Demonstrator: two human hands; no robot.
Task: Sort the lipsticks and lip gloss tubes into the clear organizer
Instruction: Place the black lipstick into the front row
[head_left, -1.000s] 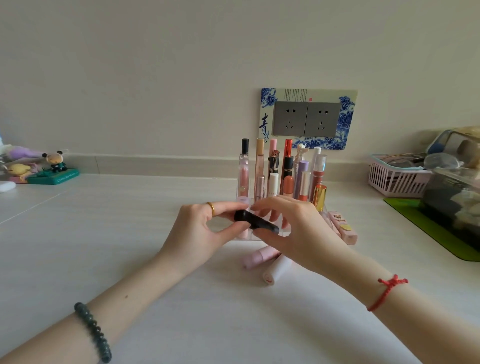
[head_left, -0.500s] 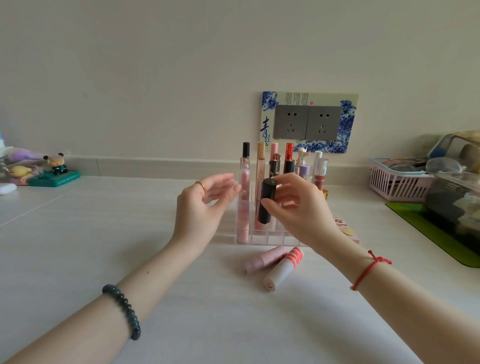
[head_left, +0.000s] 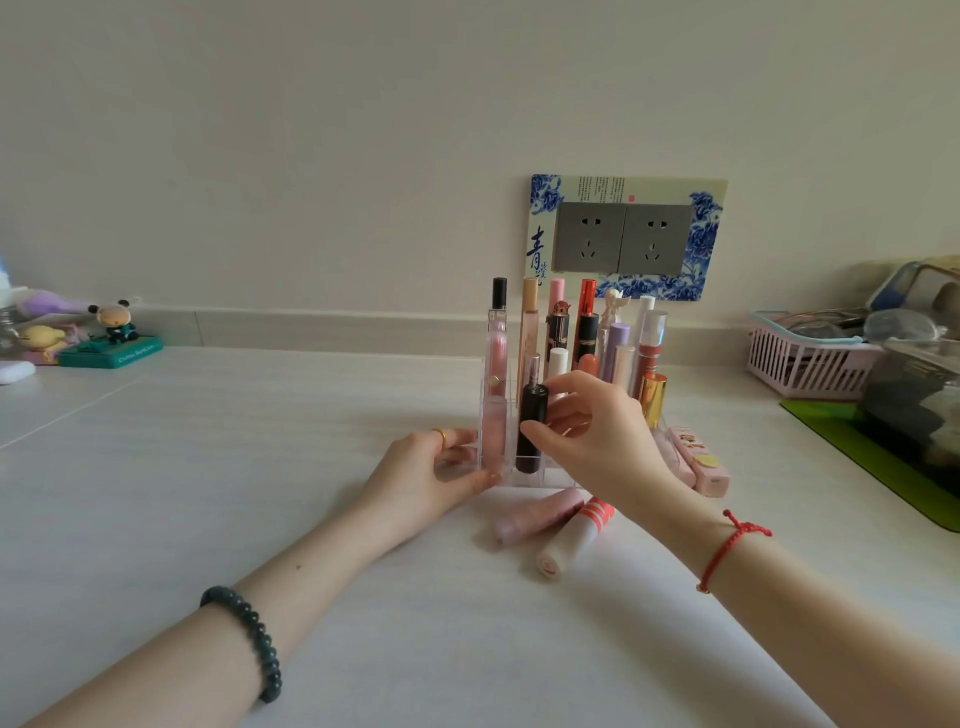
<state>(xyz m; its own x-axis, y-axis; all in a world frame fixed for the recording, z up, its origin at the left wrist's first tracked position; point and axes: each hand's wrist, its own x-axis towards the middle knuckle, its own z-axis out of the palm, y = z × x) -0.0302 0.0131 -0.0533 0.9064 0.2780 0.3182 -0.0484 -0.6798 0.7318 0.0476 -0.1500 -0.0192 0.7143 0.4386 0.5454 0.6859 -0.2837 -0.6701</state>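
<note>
One black lipstick lowered, organizer steadied

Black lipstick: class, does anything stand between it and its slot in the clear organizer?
Nothing visible does. The black lipstick stands upright, its base already inside a front slot of the organizer. The right hand pinches it; the left hand holds the organizer's front left corner.

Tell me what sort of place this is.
Likely a home vanity or dresser top: a clear organizer packed with lipsticks, cartoon figurines by the wall, and a decorated wall socket behind.
</note>
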